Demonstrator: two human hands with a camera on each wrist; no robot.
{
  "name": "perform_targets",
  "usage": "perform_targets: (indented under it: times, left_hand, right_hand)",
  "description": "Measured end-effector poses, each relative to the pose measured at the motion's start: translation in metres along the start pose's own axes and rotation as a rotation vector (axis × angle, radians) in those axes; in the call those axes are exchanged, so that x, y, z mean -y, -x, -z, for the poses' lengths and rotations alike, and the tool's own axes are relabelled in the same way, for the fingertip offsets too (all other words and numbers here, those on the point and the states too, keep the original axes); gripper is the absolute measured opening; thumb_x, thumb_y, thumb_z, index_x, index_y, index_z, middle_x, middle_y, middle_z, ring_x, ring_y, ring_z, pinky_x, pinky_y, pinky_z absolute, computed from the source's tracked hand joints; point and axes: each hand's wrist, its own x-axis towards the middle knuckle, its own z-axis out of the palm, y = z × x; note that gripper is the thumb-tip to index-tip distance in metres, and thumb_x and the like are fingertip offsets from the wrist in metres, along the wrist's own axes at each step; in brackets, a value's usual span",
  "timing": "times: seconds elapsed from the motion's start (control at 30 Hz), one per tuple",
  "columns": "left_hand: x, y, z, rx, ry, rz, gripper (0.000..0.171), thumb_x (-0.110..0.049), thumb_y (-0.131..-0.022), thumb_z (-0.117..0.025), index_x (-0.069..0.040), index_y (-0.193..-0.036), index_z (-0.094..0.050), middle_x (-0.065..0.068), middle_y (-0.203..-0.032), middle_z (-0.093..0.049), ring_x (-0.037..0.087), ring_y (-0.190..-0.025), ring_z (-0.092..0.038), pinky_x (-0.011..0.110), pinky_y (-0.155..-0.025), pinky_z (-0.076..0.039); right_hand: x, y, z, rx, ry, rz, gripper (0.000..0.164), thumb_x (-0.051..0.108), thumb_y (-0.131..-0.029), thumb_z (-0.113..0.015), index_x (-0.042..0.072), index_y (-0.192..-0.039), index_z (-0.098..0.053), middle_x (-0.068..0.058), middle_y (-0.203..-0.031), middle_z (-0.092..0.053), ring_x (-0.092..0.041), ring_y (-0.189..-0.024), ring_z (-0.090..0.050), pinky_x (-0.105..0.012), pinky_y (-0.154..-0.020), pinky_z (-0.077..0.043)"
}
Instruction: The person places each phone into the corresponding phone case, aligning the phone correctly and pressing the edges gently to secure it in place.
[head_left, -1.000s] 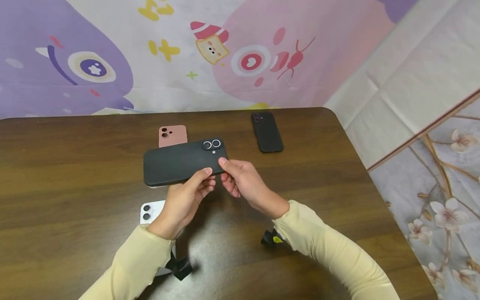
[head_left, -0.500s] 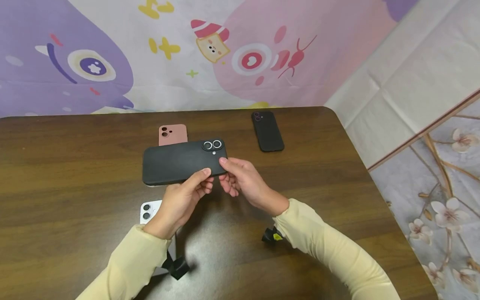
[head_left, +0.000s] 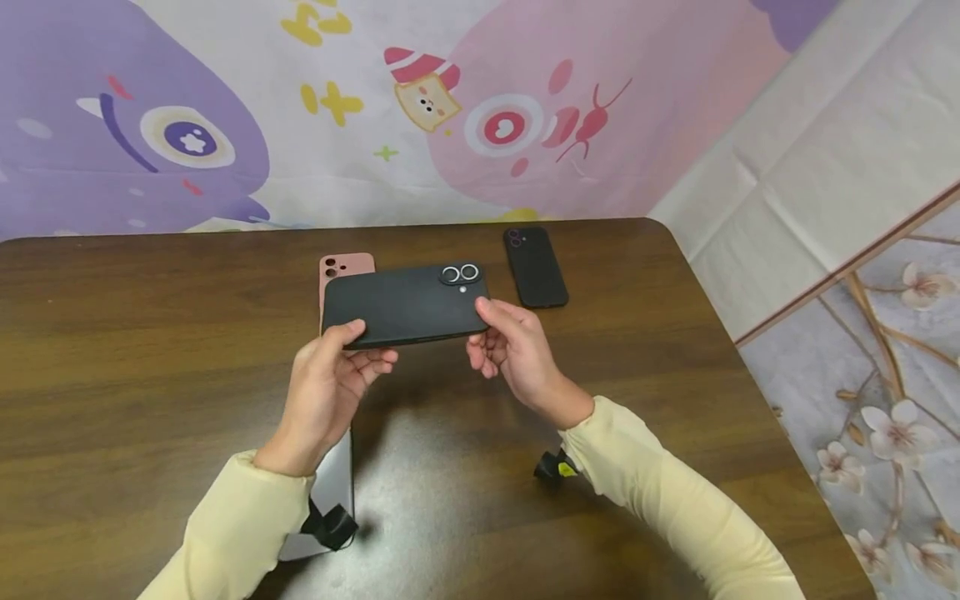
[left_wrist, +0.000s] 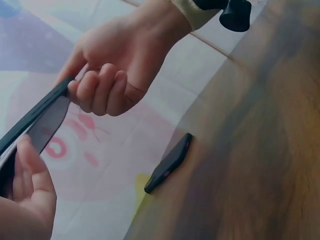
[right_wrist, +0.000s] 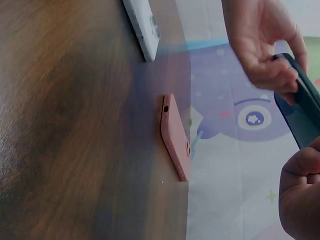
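A smartphone in a black case [head_left: 405, 302] is held level above the table, its two ringed camera lenses at the right end. My left hand [head_left: 324, 392] grips its left end, thumb on the back and fingers underneath. At the camera end, my right hand [head_left: 521, 354] pinches the near corner, with the other fingers curled below. The left wrist view shows the glossy screen [left_wrist: 52, 120] on the underside, between the right hand [left_wrist: 117, 67] and the left fingers. In the right wrist view the left hand [right_wrist: 265, 40] hooks round the dark case edge.
Behind the held phone lies a pink phone case [head_left: 348, 264], partly covered by it. Another black phone or case [head_left: 536, 268] rests at the back right. Below my left forearm, a white phone [head_left: 336, 475] is mostly hidden. A patterned cloth [head_left: 337, 183] borders the wooden table [head_left: 150, 350].
My left hand has slid from near the middle of the phone's near edge to its left end. Both hands and the phone have shifted right and slightly away.
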Motion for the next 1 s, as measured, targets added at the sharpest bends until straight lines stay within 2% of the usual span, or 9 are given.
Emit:
perform_targets:
  times: [0.1, 0.2, 0.3, 0.4, 0.47, 0.53, 0.7, 0.87, 1.0]
  left_hand:
    - [-0.004, 0.002, 0.002, 0.036, -0.007, 0.003, 0.024, -0.009, -0.097, -0.042, -0.01, -0.088, -0.064, 0.0, -0.077, -0.069, 0.011, -0.068, -0.065, 0.021, -0.069, -0.055]
    - [-0.004, 0.003, 0.0, 0.027, 0.016, 0.017, 0.026, -0.009, -0.097, -0.043, -0.01, -0.083, -0.065, -0.001, -0.076, -0.069, 0.012, -0.068, -0.064, 0.021, -0.069, -0.055]
    - [-0.002, 0.003, -0.004, -0.005, 0.033, 0.017, 0.025, -0.009, -0.097, -0.044, -0.011, -0.083, -0.064, -0.001, -0.075, -0.068, 0.012, -0.068, -0.064, 0.02, -0.068, -0.055]
    - [0.001, 0.003, -0.007, -0.008, 0.024, 0.009, 0.024, -0.009, -0.098, -0.044, -0.011, -0.084, -0.063, -0.001, -0.074, -0.068, 0.011, -0.069, -0.064, 0.02, -0.069, -0.055]
    - [0.003, 0.003, -0.01, 0.005, 0.007, 0.006, 0.024, -0.01, -0.098, -0.043, -0.011, -0.085, -0.063, -0.002, -0.074, -0.068, 0.01, -0.069, -0.063, 0.02, -0.069, -0.055]
    - [0.005, 0.003, -0.012, 0.018, -0.009, 0.005, 0.025, -0.01, -0.098, -0.043, -0.012, -0.085, -0.064, -0.001, -0.073, -0.067, 0.01, -0.069, -0.063, 0.02, -0.069, -0.054]
    - [0.006, 0.004, -0.012, 0.048, -0.038, 0.018, 0.025, -0.011, -0.098, -0.043, -0.011, -0.085, -0.065, 0.0, -0.073, -0.067, 0.009, -0.069, -0.062, 0.019, -0.069, -0.054]
    - [0.005, 0.005, -0.012, 0.078, -0.072, 0.011, 0.028, -0.013, -0.099, -0.044, -0.011, -0.083, -0.066, -0.001, -0.073, -0.067, 0.009, -0.067, -0.062, 0.021, -0.069, -0.054]
    - [0.001, 0.007, -0.009, 0.067, -0.104, 0.01, 0.029, -0.017, -0.099, -0.045, -0.013, -0.08, -0.068, -0.002, -0.073, -0.069, 0.009, -0.065, -0.063, 0.023, -0.067, -0.056]
  right_hand:
    - [0.001, 0.001, 0.004, -0.014, -0.022, -0.004, 0.04, 0.018, -0.098, -0.034, 0.012, -0.062, -0.051, 0.005, -0.047, -0.052, -0.005, -0.039, -0.042, -0.015, -0.037, -0.035]
    - [-0.001, 0.001, 0.004, -0.006, -0.056, -0.031, 0.043, 0.023, -0.099, -0.033, 0.012, -0.061, -0.051, 0.005, -0.047, -0.052, -0.005, -0.039, -0.043, -0.015, -0.037, -0.036]
    - [-0.005, 0.002, 0.0, 0.039, -0.065, -0.07, 0.048, 0.034, -0.099, -0.037, 0.012, -0.06, -0.052, 0.005, -0.047, -0.053, -0.006, -0.038, -0.042, -0.015, -0.036, -0.035]
    - [-0.011, 0.004, -0.007, 0.119, -0.04, -0.103, 0.049, 0.044, -0.097, -0.043, 0.011, -0.061, -0.052, 0.005, -0.049, -0.053, -0.006, -0.04, -0.043, -0.016, -0.037, -0.034]
    - [-0.014, 0.005, -0.013, 0.16, -0.022, -0.121, 0.046, 0.044, -0.095, -0.047, 0.011, -0.063, -0.052, 0.005, -0.05, -0.053, -0.005, -0.041, -0.043, -0.016, -0.037, -0.034]
    - [-0.016, 0.005, -0.019, 0.177, -0.026, -0.132, 0.041, 0.036, -0.096, -0.048, 0.01, -0.064, -0.052, 0.005, -0.05, -0.053, -0.005, -0.041, -0.043, -0.016, -0.038, -0.034]
    - [-0.017, 0.004, -0.028, 0.115, -0.065, -0.147, 0.035, 0.019, -0.094, -0.045, 0.011, -0.061, -0.053, 0.005, -0.048, -0.052, -0.005, -0.04, -0.042, -0.016, -0.038, -0.032]
    - [-0.014, 0.006, -0.032, 0.024, -0.07, -0.148, 0.038, 0.019, -0.091, -0.045, 0.013, -0.055, -0.054, 0.007, -0.046, -0.05, -0.004, -0.04, -0.042, -0.016, -0.038, -0.032]
    - [-0.011, 0.005, -0.03, -0.016, -0.078, -0.127, 0.039, 0.018, -0.09, -0.045, 0.013, -0.052, -0.054, 0.007, -0.045, -0.049, -0.004, -0.039, -0.04, -0.016, -0.037, -0.031]
